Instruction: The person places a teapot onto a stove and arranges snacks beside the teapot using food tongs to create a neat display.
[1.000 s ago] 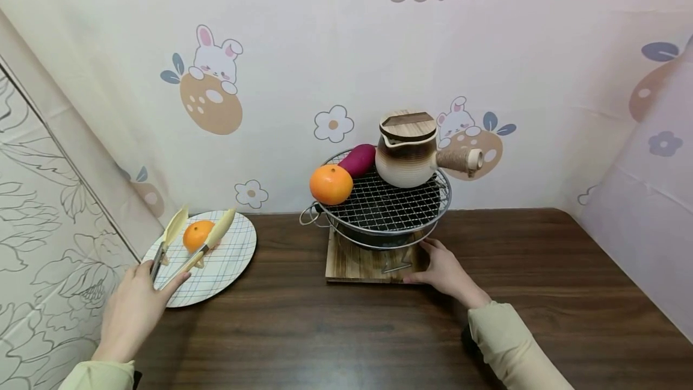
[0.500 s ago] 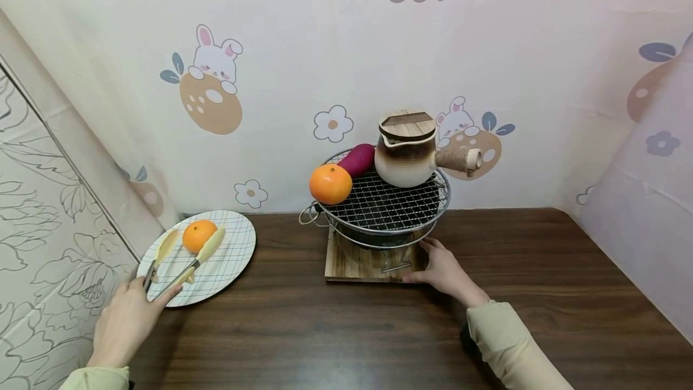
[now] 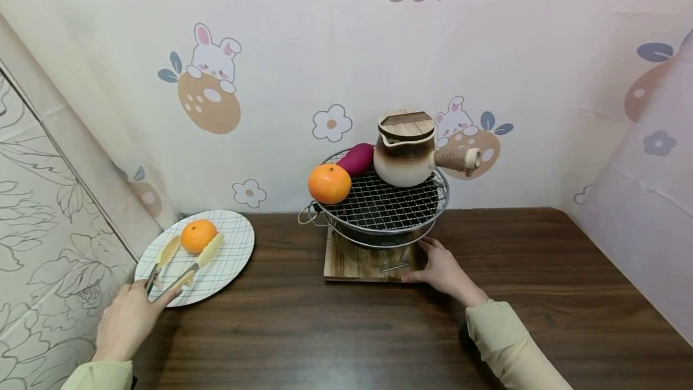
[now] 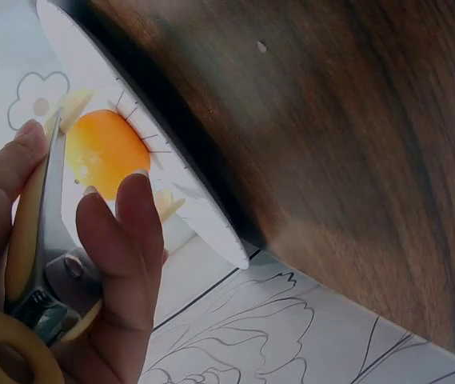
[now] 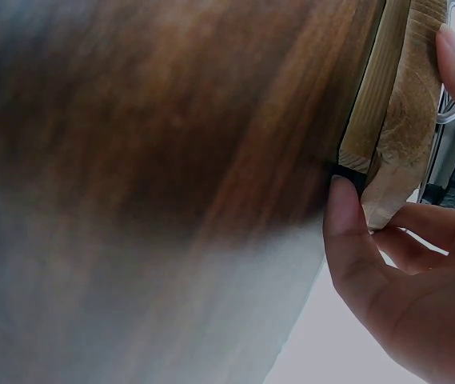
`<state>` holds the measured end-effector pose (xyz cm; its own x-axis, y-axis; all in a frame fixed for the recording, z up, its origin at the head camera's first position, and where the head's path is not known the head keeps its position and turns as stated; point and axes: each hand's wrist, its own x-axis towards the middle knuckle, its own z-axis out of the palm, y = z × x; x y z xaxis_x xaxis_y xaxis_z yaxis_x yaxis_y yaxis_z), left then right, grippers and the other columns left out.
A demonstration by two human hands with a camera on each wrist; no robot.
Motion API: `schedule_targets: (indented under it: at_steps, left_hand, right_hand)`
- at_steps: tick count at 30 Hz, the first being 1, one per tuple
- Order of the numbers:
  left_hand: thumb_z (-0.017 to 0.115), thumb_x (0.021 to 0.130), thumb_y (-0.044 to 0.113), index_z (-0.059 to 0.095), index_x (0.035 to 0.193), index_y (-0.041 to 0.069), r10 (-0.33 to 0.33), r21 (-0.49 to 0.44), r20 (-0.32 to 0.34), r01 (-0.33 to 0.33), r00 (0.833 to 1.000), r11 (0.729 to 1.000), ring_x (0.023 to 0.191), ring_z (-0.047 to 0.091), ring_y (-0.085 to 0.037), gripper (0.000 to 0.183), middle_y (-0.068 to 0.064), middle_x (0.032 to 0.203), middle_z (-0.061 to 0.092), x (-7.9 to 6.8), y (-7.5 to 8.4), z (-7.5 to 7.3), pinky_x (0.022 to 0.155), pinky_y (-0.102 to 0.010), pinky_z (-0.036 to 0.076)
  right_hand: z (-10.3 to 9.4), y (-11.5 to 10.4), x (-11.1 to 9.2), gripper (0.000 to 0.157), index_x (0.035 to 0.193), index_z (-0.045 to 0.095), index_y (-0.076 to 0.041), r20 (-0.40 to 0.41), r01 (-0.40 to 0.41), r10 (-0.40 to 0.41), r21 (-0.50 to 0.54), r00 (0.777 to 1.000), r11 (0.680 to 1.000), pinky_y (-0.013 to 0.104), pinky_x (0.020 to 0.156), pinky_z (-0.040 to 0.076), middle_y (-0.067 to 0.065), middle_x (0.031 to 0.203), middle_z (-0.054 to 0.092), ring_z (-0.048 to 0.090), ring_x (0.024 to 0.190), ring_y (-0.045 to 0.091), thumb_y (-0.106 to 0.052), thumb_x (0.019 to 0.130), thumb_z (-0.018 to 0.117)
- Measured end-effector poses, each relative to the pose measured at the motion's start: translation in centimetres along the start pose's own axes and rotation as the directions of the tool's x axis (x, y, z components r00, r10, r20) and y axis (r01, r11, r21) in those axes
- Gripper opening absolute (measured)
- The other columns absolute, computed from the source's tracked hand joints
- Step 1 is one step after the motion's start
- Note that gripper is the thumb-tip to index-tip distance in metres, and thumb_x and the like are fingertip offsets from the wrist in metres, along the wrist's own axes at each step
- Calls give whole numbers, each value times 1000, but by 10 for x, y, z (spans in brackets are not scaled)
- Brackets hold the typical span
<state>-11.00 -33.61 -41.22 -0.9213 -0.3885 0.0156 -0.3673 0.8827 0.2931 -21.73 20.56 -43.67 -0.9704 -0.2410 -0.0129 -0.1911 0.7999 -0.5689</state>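
Observation:
My left hand holds a pair of food tongs with cream tips and metal arms. Their tips stand apart, to either side of the near part of an orange mandarin. That fruit lies on a white checked plate; whether a tip touches it, I cannot tell. In the left wrist view, thumb and fingers lie on opposite sides of the tongs. My right hand grips the front right corner of a wooden board, its thumb at the front edge.
On the board stands a round grill with a wire mesh. It bears another mandarin, a purple sweet potato and a lidded clay pot, whose handle sticks out right. A printed curtain hangs behind the dark table.
The left hand has drawn the tongs back toward me, so their tips now sit lower and nearer the front of the mandarin. Right hand and board stay put.

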Motion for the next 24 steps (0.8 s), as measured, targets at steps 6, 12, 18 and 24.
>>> schedule_targets:
  at_steps: [6, 12, 18, 24]
  left_hand:
    - [50, 88, 67, 47, 130, -12, 28, -4, -16, -28, 999, 1000, 94, 52, -62, 89, -40, 110, 53, 5, -2, 5, 61, -57, 44]
    - [51, 88, 67, 48, 130, -10, 24, -17, -23, -25, 999, 1000, 96, 52, -62, 87, -39, 114, 53, 5, -1, 7, 63, -57, 44]
    - [50, 89, 65, 47, 131, -9, 27, -18, -26, -27, 999, 999, 95, 52, -63, 86, -38, 114, 53, 4, -1, 8, 62, -57, 44]
    - [52, 91, 61, 47, 131, -9, 30, -18, -36, -30, 999, 999, 93, 53, -61, 81, -37, 109, 54, 4, -3, 11, 64, -58, 44]
  right_hand:
    - [0, 0, 1, 107, 141, 34, 15, -2, -5, 5, -5, 1000, 1000, 55, 99, 44, 34, 148, 31, 53, 119, 45, -45, 69, 84]
    - [0, 1, 1, 107, 141, 34, 15, -4, 2, -2, -11, 1000, 1000, 56, 99, 44, 34, 148, 32, 50, 123, 48, -45, 69, 84]
    - [0, 2, 2, 108, 141, 33, 16, -5, 8, -9, -11, 1000, 1000, 58, 101, 42, 36, 148, 31, 41, 130, 52, -46, 68, 84]
    - [1, 3, 2, 108, 141, 33, 16, -5, 8, -8, -10, 1000, 1000, 58, 101, 42, 35, 148, 31, 42, 129, 51, -47, 68, 84]
